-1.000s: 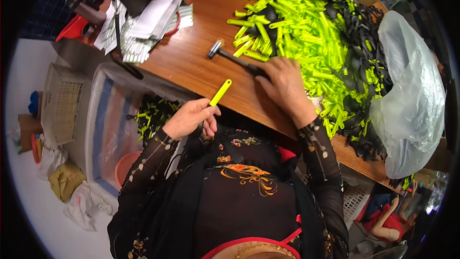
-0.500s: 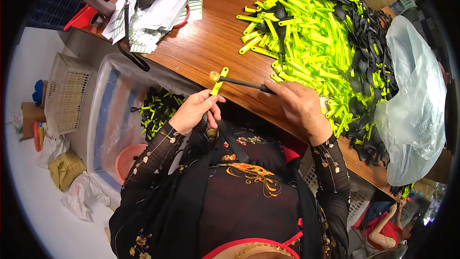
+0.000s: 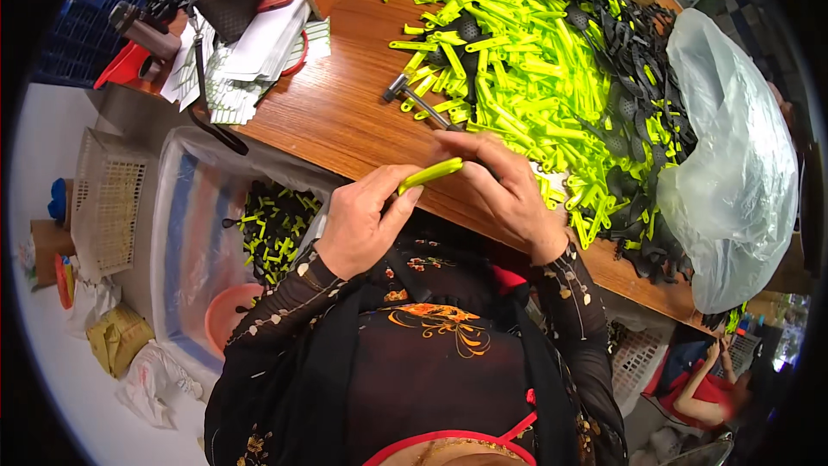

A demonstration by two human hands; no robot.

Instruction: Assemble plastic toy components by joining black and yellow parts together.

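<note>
My left hand (image 3: 366, 216) pinches a lime-green utensil handle (image 3: 431, 174) between thumb and fingers, just above the table's front edge. The handle lies nearly level, its free end pointing to the right. Beside that end is my right hand (image 3: 511, 194), slightly blurred, with thumb and fingers apart around the tip. Whether they touch it I cannot tell. A small hammer (image 3: 424, 106) with a metal head lies beyond my right hand, at the left edge of the pile; its grip end is hidden near my fingers.
A large pile of lime-green handles (image 3: 526, 78) and black slotted utensil heads covers the table's right side, with a clear plastic bag (image 3: 729, 164) beside it. Papers (image 3: 254, 60) are at the back left. Below left, a plastic-lined bin (image 3: 185, 233) holds black-and-green pieces. A person (image 3: 699, 393) sits at lower right.
The hammer has left its place over the handle and now points away at the pile. My left hand has turned the handle level. My right hand has moved left beside its tip.
</note>
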